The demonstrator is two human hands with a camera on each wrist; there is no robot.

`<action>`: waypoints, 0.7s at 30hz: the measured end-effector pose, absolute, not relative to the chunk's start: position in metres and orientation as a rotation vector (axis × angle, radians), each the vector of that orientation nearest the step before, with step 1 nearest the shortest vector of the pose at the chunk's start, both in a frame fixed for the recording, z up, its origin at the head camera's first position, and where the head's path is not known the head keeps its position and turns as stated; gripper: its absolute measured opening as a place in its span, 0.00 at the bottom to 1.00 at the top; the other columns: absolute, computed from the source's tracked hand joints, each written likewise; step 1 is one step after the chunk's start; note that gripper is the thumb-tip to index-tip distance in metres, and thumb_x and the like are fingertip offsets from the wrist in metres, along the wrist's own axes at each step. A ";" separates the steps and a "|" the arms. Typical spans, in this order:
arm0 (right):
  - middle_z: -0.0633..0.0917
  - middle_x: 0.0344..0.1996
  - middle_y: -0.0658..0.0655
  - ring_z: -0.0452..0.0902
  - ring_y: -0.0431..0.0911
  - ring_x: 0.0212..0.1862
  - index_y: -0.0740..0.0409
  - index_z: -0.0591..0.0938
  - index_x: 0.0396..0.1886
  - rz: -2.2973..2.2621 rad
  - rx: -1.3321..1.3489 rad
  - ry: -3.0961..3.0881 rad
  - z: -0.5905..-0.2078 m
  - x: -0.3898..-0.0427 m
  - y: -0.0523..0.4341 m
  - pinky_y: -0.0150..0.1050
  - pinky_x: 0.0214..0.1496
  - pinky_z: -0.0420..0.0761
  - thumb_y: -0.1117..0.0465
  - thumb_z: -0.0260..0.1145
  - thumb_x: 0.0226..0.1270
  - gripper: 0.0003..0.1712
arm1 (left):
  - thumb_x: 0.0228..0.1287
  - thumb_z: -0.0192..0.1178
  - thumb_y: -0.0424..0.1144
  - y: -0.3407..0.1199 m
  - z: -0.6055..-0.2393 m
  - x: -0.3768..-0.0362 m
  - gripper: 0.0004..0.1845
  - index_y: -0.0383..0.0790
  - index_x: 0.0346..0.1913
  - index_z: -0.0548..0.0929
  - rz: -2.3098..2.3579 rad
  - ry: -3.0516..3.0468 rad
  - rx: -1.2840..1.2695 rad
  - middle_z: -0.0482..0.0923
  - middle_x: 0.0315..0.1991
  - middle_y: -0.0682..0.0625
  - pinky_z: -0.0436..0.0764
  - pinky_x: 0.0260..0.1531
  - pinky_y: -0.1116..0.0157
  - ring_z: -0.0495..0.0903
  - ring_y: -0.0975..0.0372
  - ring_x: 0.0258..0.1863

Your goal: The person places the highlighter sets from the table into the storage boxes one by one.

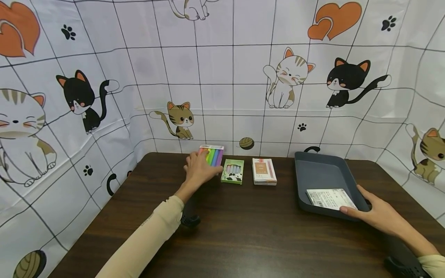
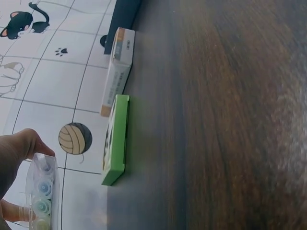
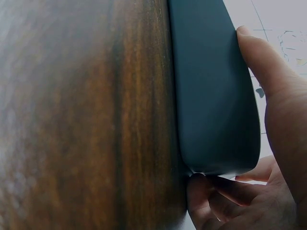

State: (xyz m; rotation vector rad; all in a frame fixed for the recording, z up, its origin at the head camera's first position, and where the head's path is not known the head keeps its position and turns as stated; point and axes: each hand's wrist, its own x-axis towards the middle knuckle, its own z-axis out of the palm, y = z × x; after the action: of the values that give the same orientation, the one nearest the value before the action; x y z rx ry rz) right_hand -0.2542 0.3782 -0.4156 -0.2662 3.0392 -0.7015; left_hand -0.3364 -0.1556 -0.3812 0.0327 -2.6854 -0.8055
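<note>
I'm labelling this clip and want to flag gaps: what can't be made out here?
- Rainbow pen box: the left hand covers its near half in the head view; cut off by the edge in the left wrist view.
- White box in the grey tray: print too small to read.
- Right hand: the right wrist view shows only the tray's outer wall.

The left hand (image 1: 199,168) covers the near half of the clear plastic case of coloured markers (image 1: 212,155). Print on the white paper slip (image 1: 330,198) in the dark grey plastic tray (image 1: 314,166) is too small to read. The right hand (image 3: 268,158) is cut off by the right wrist view's edge.
</note>
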 end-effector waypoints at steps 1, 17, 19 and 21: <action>0.58 0.65 0.90 0.59 0.85 0.61 0.74 0.43 0.79 -0.702 -0.269 3.039 -0.415 -0.254 0.378 0.76 0.50 0.66 0.35 0.65 0.68 0.65 | 0.49 0.72 0.60 -0.155 -0.381 -0.336 0.45 0.44 0.70 0.75 -0.802 -2.687 0.030 0.65 0.58 0.34 0.63 0.50 0.41 0.61 0.42 0.55; 0.58 0.65 0.90 0.59 0.85 0.60 0.74 0.43 0.79 -0.701 -0.296 3.055 -0.415 -0.256 0.380 0.76 0.50 0.66 0.36 0.66 0.68 0.64 | 0.46 0.69 0.61 -0.118 -0.373 -0.333 0.44 0.46 0.69 0.77 -0.819 -2.681 -0.098 0.67 0.57 0.37 0.65 0.49 0.44 0.64 0.45 0.53; 0.58 0.65 0.90 0.59 0.85 0.60 0.74 0.43 0.79 -0.698 -0.291 3.052 -0.416 -0.256 0.380 0.76 0.50 0.66 0.36 0.66 0.68 0.64 | 0.46 0.69 0.60 -0.113 -0.371 -0.332 0.44 0.46 0.69 0.77 -0.833 -2.674 -0.123 0.68 0.55 0.39 0.65 0.48 0.45 0.64 0.45 0.53; 0.58 0.65 0.90 0.59 0.85 0.60 0.74 0.43 0.79 -0.699 -0.290 3.048 -0.417 -0.256 0.380 0.76 0.50 0.66 0.36 0.66 0.68 0.64 | 0.46 0.69 0.60 -0.108 -0.370 -0.331 0.44 0.46 0.68 0.78 -0.838 -2.673 -0.143 0.68 0.52 0.41 0.65 0.47 0.46 0.64 0.46 0.52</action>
State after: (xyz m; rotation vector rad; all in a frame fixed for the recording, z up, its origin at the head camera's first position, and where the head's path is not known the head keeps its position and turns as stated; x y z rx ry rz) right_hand -0.2559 0.3802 -0.4170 -0.2895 3.0484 -0.6989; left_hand -0.3307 -0.1083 -0.3702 -0.1427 -2.6727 -0.8382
